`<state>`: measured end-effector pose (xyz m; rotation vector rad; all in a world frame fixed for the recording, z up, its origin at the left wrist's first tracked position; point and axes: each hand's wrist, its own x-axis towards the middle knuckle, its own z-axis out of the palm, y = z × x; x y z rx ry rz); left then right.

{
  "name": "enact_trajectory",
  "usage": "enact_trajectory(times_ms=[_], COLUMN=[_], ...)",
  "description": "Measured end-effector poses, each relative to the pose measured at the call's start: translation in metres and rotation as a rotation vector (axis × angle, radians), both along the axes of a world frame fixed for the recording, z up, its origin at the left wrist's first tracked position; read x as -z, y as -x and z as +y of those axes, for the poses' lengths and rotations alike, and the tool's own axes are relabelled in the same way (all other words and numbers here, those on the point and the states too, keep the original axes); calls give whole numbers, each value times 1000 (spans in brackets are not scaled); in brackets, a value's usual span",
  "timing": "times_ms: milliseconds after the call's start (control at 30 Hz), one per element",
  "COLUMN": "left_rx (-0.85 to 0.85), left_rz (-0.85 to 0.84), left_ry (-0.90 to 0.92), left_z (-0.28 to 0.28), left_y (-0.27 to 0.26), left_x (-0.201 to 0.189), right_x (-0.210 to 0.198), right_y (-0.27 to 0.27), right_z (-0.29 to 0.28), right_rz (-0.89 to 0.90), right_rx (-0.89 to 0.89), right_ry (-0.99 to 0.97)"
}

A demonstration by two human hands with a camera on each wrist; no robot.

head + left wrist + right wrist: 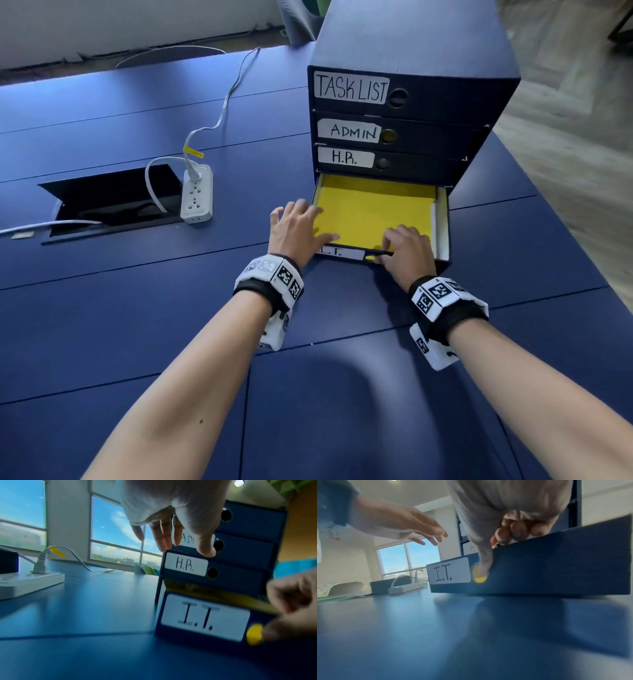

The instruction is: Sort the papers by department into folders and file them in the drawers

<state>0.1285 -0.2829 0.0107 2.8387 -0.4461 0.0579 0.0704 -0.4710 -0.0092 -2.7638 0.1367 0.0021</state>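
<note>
Head view, right hand: the right hand (407, 251) is clamped on the front wall of the I.T. drawer (442, 219), thumb on its yellow finger hole (479, 573), fingers (517, 530) curled over the top edge.
Left hand: the left hand (298, 229) is spread flat, fingers apart, at the drawer's left edge; whether it touches the folder cannot be told.
Folder: a yellow folder (373, 209) lies flat inside the pulled-out bottom drawer.
Cabinet: a dark blue cabinet (411, 44) stands on the desk; drawers above read TASK LIST, ADMIN, H.R.
Desk: a dark blue desk (137, 325) with seams, an open cable hatch (113, 202) and a white power strip (197, 193) beside it, one plug in.
Room: large windows (109, 524) show sky; wood floor (575, 137) to the right.
Hard to make out: the I.T. label (204, 616) is mostly covered in the head view; wrist views are blurred.
</note>
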Motion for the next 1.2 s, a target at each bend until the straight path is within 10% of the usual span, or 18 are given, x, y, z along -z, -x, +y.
enact_trajectory(times_ms=[233,467,1200], left_rx=[-303,-242,-216], left_rz=[83,178,208], left_ry=[696,624,694], left_z=[-24,-42,-16], left_y=[-86,-133,-89], left_x=[-43,-45,-50], right_x=[2,21,-4], right_y=[-53,-85,-115], right_z=[-1,-5,-1], right_rz=[-12,-70,-103], right_rx=[339,568,653], right_ry=[-32,-617,-914])
